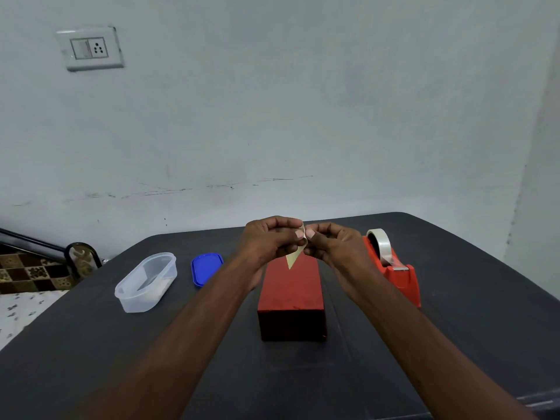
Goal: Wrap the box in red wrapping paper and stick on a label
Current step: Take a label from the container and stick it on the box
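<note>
Forearms reach forward, your left hand (266, 241) and right hand (330, 242) meeting, each grip pinched on the label (295, 256). Below them, the red-wrapped box (291, 298) sits on the desk (91, 344).

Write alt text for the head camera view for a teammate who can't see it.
Both hands, left hand and right hand, pinch a small pale label above a red-wrapped box on a dark table. A red tape dispenser sits right; a clear plastic container and blue lid sit left.
</note>
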Action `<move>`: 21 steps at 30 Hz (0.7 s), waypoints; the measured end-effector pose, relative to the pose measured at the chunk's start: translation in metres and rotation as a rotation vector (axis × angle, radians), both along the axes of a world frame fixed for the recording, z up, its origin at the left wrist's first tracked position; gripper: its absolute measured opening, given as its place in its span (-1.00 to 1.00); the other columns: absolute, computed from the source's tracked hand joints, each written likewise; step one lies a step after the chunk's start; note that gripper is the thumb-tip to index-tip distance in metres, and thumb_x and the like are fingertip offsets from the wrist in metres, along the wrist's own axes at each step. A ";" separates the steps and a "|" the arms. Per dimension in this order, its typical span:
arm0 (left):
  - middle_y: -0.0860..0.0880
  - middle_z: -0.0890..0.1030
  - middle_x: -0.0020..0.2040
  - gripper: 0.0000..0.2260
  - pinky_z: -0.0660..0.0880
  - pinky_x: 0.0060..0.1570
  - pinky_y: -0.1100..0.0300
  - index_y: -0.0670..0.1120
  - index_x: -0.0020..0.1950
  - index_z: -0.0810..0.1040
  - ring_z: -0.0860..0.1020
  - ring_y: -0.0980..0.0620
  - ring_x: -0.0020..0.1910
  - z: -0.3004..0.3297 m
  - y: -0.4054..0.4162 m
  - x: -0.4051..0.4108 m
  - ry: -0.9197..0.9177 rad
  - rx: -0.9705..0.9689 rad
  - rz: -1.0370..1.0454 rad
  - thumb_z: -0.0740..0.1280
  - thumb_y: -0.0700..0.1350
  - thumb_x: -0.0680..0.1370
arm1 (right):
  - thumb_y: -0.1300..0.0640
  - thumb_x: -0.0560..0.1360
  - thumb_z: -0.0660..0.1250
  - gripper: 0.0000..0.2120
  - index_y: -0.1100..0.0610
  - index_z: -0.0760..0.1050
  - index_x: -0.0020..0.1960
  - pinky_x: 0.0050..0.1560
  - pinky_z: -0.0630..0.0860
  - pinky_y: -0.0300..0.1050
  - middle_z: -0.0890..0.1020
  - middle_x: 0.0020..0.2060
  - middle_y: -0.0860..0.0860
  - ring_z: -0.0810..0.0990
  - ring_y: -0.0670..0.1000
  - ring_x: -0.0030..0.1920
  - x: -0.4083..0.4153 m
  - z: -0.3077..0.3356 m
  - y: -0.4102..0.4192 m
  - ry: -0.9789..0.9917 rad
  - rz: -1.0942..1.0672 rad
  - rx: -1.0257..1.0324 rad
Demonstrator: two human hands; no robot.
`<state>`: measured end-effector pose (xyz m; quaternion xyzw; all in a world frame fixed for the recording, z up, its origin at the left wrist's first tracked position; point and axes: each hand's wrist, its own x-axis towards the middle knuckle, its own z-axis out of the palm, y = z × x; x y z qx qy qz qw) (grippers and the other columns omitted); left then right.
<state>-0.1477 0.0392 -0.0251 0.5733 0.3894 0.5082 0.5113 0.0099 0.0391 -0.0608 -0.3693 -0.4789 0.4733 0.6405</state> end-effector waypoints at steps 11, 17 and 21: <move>-0.14 0.70 -0.15 -0.82 0.61 -0.13 0.25 -0.23 0.06 0.62 0.69 0.00 -0.15 0.000 0.000 0.002 -0.118 -0.084 -0.053 0.47 -0.32 0.47 | 0.29 0.52 0.40 -0.82 0.41 0.59 0.05 -0.11 0.64 -0.14 0.64 -0.18 0.21 0.58 0.07 -0.24 -0.001 0.001 -0.002 0.122 0.093 -0.009; -0.16 0.70 -0.13 -0.80 0.63 -0.07 0.22 -0.25 0.07 0.63 0.69 -0.03 -0.13 0.000 0.001 0.004 -0.144 -0.087 -0.056 0.49 -0.26 0.47 | 0.26 0.52 0.41 -0.83 0.37 0.61 0.03 -0.21 0.60 -0.20 0.62 -0.22 0.18 0.56 0.06 -0.23 0.000 0.002 -0.002 0.117 0.092 -0.008; -0.15 0.70 -0.13 -0.80 0.64 -0.06 0.22 -0.26 0.09 0.62 0.69 -0.04 -0.13 -0.002 0.002 0.004 -0.159 -0.091 -0.063 0.47 -0.29 0.48 | 0.25 0.52 0.41 -0.86 0.34 0.62 0.00 -0.21 0.59 -0.21 0.63 -0.23 0.18 0.57 0.06 -0.22 0.001 0.001 -0.003 0.108 0.091 -0.011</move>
